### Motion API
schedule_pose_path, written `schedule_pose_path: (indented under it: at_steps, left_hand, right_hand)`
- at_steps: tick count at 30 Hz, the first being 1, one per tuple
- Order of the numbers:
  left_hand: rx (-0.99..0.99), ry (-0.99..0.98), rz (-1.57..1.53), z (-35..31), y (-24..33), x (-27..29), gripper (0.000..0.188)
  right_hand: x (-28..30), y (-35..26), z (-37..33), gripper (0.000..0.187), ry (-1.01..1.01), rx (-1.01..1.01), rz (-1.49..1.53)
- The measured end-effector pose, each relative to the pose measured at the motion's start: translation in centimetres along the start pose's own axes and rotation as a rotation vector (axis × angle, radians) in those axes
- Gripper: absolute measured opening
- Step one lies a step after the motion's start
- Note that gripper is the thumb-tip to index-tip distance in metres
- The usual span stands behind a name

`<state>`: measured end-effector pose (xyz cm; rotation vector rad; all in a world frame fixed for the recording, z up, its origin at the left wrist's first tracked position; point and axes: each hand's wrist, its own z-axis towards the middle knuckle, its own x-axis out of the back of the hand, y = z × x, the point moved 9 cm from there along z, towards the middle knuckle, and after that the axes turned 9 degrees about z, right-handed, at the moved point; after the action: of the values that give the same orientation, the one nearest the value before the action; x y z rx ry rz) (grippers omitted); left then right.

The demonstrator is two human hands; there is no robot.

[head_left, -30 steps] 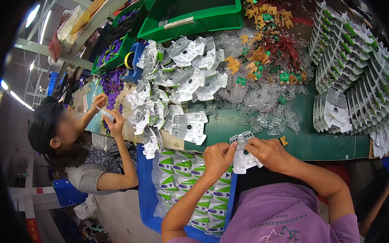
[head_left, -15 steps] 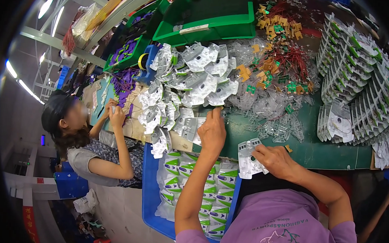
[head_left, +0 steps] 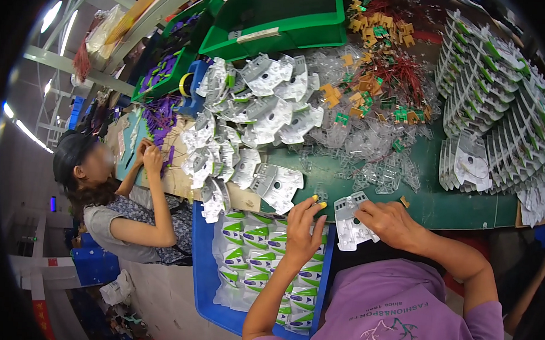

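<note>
My right hand (head_left: 393, 226) grips a grey-white plastic housing panel (head_left: 347, 223) by its right edge, at the front edge of the table. Yellow coverings show on two fingertips of my left hand (head_left: 304, 229), whose fingers are apart with nothing between them. That hand hovers just left of the gripped panel, over the right side of a blue crate (head_left: 199, 282). A similar panel (head_left: 278, 187) lies flat on the table beyond my left hand. Behind it is a heap of white and green panels (head_left: 268, 118).
Clear plastic pieces (head_left: 382, 169) and orange clips (head_left: 382, 29) with red wires cover the middle of the table. Tall stacks of panels (head_left: 477, 88) stand at the right. A green bin (head_left: 278, 33) sits at the back. Another person (head_left: 142, 225) works at the left.
My left hand has drawn back toward me from the panel heap, and its fingers have spread. A panel near it now lies nearer the table edge. My right hand keeps its hold.
</note>
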<state>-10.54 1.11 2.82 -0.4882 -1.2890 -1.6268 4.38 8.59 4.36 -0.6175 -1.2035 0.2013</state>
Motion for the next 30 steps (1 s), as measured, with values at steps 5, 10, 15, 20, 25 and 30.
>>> schedule_pose_path:
  at_steps: [5,10,15,20,25,30]
  left_hand:
    - [-0.024,-0.004,0.051,1.7,0.6,-0.3,0.029]
    - [0.042,-0.08,0.123,2.8,1.2,-0.7,0.024]
    - [0.086,-0.095,0.144,3.6,1.9,-0.8,0.021]
    - [0.046,-0.134,0.156,3.2,1.5,-0.9,0.022]
    - [0.028,-0.177,0.105,3.8,1.4,-0.9,0.021]
    - [0.061,-0.229,0.029,4.0,0.7,-1.3,0.022]
  right_hand:
    - [-0.2,-0.2,0.0,0.013,0.0,0.01,-0.006]
    - [-0.1,-0.4,0.3,0.014,-0.047,0.006,-0.043]
    - [0.0,-0.2,0.3,0.013,-0.061,0.012,-0.045]
    - [-0.6,0.1,0.4,0.022,-0.115,0.01,-0.068]
    - [0.0,-0.5,0.4,0.012,-0.065,0.048,-0.088]
    - [0.2,-0.4,0.2,0.012,-0.053,0.035,-0.082]
